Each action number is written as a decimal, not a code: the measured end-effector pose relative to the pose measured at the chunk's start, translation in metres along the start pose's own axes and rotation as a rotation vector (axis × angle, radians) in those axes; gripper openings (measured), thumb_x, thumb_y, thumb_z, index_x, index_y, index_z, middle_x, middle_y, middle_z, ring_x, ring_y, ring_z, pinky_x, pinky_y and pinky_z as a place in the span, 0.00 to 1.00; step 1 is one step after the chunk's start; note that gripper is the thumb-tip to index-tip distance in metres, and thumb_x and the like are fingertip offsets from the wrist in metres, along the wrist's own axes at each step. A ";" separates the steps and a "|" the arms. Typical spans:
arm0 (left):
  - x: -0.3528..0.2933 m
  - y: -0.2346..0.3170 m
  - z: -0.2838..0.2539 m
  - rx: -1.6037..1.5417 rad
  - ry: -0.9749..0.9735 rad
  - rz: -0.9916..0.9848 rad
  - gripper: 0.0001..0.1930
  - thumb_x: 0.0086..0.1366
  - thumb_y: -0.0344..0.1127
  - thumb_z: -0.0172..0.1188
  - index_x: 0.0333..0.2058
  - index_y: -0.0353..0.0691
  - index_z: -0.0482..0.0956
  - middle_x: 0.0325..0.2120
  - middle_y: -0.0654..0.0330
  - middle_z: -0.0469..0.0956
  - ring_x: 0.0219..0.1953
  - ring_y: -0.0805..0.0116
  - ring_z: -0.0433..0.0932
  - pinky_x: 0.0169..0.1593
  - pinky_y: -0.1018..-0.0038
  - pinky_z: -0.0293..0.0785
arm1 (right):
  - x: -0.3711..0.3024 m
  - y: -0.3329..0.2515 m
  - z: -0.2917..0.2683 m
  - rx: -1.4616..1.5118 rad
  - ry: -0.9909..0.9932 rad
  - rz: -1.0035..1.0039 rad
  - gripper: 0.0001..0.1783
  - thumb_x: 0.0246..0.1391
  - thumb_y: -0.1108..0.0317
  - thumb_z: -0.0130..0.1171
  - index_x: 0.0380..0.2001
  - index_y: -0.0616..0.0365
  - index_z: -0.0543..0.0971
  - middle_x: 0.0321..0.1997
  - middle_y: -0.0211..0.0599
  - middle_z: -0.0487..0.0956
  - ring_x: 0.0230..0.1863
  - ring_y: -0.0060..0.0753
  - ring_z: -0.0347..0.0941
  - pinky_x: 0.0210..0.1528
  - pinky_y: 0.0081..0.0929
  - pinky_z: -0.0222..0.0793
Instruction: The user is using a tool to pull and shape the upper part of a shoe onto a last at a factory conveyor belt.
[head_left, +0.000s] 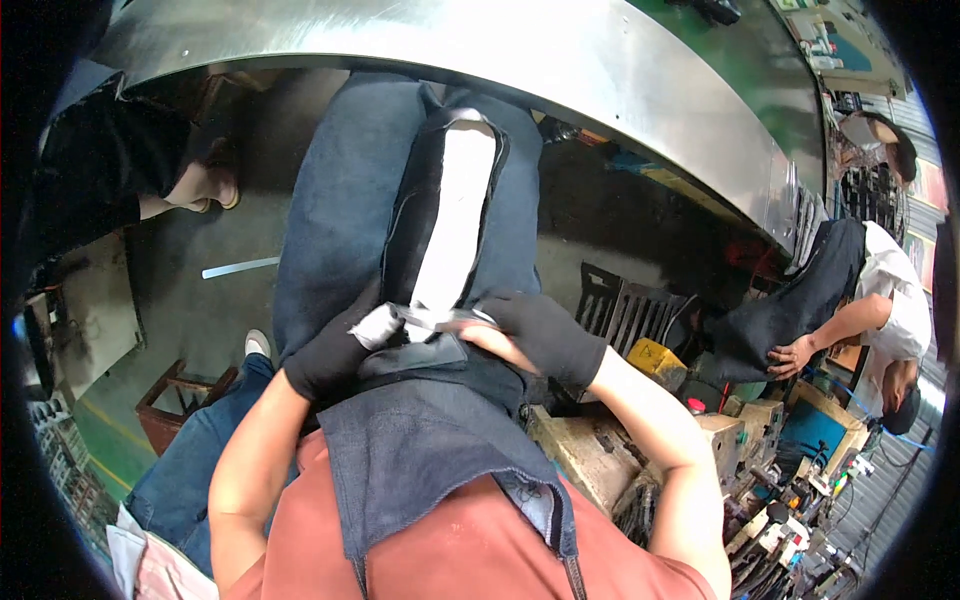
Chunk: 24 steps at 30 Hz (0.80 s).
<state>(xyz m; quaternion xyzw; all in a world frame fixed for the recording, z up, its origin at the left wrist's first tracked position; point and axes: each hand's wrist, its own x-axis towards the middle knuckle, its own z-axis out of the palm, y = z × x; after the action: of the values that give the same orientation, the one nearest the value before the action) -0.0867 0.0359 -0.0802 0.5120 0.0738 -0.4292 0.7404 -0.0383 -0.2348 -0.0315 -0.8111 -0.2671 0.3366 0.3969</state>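
A long, narrow black piece, shoe-like in outline, lies lengthwise on my dark blue lap, with a broad white strip along its middle. Near its close end, my left hand, in a black glove, closes around a short whitish cylinder-like piece. Opposite it is my right hand, in a black glove that leaves fingertips bare. Its fingers are pinched by a thin greyish item, blurred and too small to name. Both hands meet over the black piece's near end, whose underside is hidden.
Beyond my knees runs a curved metal bench edge. A denim apron covers my front. To the right are a slatted chair, a yellow container, machinery and a bending co-worker. At left stands a brown stool.
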 end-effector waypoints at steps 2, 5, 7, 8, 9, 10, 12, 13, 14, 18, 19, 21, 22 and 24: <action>0.003 -0.008 0.000 -0.031 0.067 0.032 0.30 0.73 0.51 0.48 0.64 0.36 0.59 0.57 0.53 0.71 0.59 0.65 0.70 0.63 0.69 0.63 | -0.019 0.007 -0.006 -0.129 -0.096 0.083 0.22 0.63 0.52 0.53 0.35 0.62 0.79 0.29 0.50 0.77 0.30 0.56 0.75 0.33 0.41 0.69; 0.018 -0.048 0.009 0.536 0.391 0.306 0.34 0.67 0.44 0.58 0.63 0.29 0.56 0.51 0.41 0.73 0.54 0.53 0.75 0.57 0.64 0.69 | -0.026 -0.018 0.000 -0.075 -0.072 0.049 0.23 0.63 0.50 0.52 0.33 0.62 0.79 0.28 0.49 0.77 0.31 0.53 0.76 0.32 0.41 0.69; 0.030 -0.045 0.020 0.534 0.518 0.372 0.32 0.62 0.43 0.64 0.57 0.32 0.61 0.47 0.38 0.75 0.48 0.45 0.78 0.51 0.60 0.73 | -0.022 -0.055 0.007 -0.254 -0.112 -0.022 0.21 0.62 0.51 0.55 0.29 0.59 0.78 0.25 0.46 0.76 0.27 0.48 0.75 0.31 0.38 0.72; 0.034 -0.042 0.022 0.443 0.540 0.282 0.30 0.62 0.43 0.64 0.55 0.34 0.63 0.45 0.39 0.76 0.46 0.44 0.79 0.49 0.60 0.74 | -0.019 -0.071 0.013 -0.288 -0.089 -0.109 0.20 0.61 0.51 0.55 0.27 0.58 0.78 0.24 0.45 0.75 0.26 0.47 0.75 0.31 0.38 0.73; 0.034 -0.036 0.026 0.442 0.530 0.281 0.30 0.62 0.43 0.64 0.55 0.34 0.63 0.45 0.39 0.76 0.46 0.44 0.79 0.49 0.60 0.74 | -0.015 -0.086 0.016 -0.265 -0.038 -0.251 0.20 0.60 0.50 0.57 0.27 0.58 0.77 0.25 0.44 0.76 0.25 0.45 0.75 0.30 0.37 0.72; 0.030 -0.029 0.029 0.482 0.511 0.308 0.30 0.62 0.44 0.64 0.55 0.35 0.62 0.45 0.40 0.76 0.47 0.45 0.79 0.49 0.60 0.74 | -0.010 -0.095 0.020 -0.241 0.011 -0.399 0.21 0.58 0.49 0.58 0.27 0.58 0.77 0.26 0.44 0.76 0.24 0.43 0.74 0.28 0.37 0.72; 0.028 -0.036 0.024 0.522 0.490 0.335 0.30 0.62 0.44 0.65 0.55 0.36 0.61 0.46 0.40 0.76 0.47 0.47 0.79 0.49 0.60 0.75 | -0.004 -0.072 0.028 -0.252 0.121 -0.543 0.22 0.56 0.48 0.60 0.27 0.59 0.77 0.27 0.44 0.75 0.25 0.41 0.75 0.27 0.36 0.72; 0.028 -0.052 0.010 0.591 0.397 0.426 0.30 0.61 0.43 0.66 0.55 0.36 0.65 0.49 0.44 0.75 0.50 0.52 0.77 0.53 0.62 0.73 | -0.001 -0.045 0.027 -0.238 0.056 -0.392 0.23 0.58 0.47 0.57 0.26 0.59 0.77 0.29 0.44 0.76 0.26 0.41 0.75 0.28 0.36 0.72; 0.028 -0.038 0.011 0.658 0.299 0.514 0.29 0.59 0.41 0.67 0.55 0.35 0.68 0.53 0.48 0.74 0.53 0.57 0.75 0.57 0.63 0.70 | 0.001 -0.029 0.022 -0.223 -0.008 -0.239 0.25 0.59 0.45 0.55 0.24 0.58 0.77 0.30 0.44 0.77 0.28 0.41 0.76 0.29 0.36 0.73; 0.010 -0.037 0.008 0.658 0.235 0.475 0.43 0.56 0.37 0.70 0.64 0.31 0.54 0.54 0.47 0.73 0.57 0.58 0.73 0.62 0.64 0.66 | -0.016 -0.038 0.014 -0.550 0.058 -0.165 0.24 0.59 0.46 0.56 0.25 0.58 0.77 0.29 0.44 0.76 0.28 0.43 0.76 0.30 0.39 0.72; 0.003 -0.033 0.005 0.643 0.118 0.388 0.40 0.57 0.37 0.68 0.63 0.30 0.56 0.54 0.47 0.73 0.58 0.58 0.72 0.63 0.65 0.64 | -0.015 -0.038 0.014 -0.486 0.072 -0.239 0.23 0.58 0.46 0.57 0.25 0.58 0.76 0.28 0.44 0.76 0.28 0.45 0.76 0.30 0.39 0.72; -0.015 -0.016 0.008 0.556 0.056 0.244 0.30 0.62 0.37 0.62 0.60 0.32 0.64 0.52 0.49 0.75 0.58 0.61 0.72 0.63 0.67 0.64 | -0.010 -0.020 0.014 -0.370 0.095 -0.219 0.23 0.58 0.46 0.57 0.26 0.57 0.76 0.28 0.44 0.75 0.28 0.47 0.75 0.31 0.39 0.72; -0.010 -0.013 0.001 0.720 -0.126 0.165 0.23 0.66 0.37 0.58 0.57 0.34 0.69 0.51 0.51 0.76 0.55 0.61 0.74 0.60 0.68 0.66 | -0.010 0.001 0.019 -0.319 0.094 -0.140 0.23 0.58 0.46 0.57 0.27 0.57 0.75 0.28 0.44 0.75 0.28 0.49 0.75 0.32 0.39 0.72; -0.004 -0.008 0.010 0.206 0.022 0.153 0.22 0.68 0.40 0.55 0.57 0.34 0.69 0.48 0.50 0.77 0.51 0.59 0.76 0.57 0.67 0.69 | -0.018 0.015 0.009 -0.258 0.076 -0.124 0.22 0.60 0.48 0.56 0.29 0.58 0.77 0.29 0.46 0.76 0.30 0.51 0.75 0.33 0.40 0.71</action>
<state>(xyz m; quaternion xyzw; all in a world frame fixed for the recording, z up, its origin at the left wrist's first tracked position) -0.0984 0.0291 -0.0792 0.5940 -0.0019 -0.3710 0.7138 -0.0546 -0.2517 -0.0424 -0.8493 -0.3426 0.2434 0.3194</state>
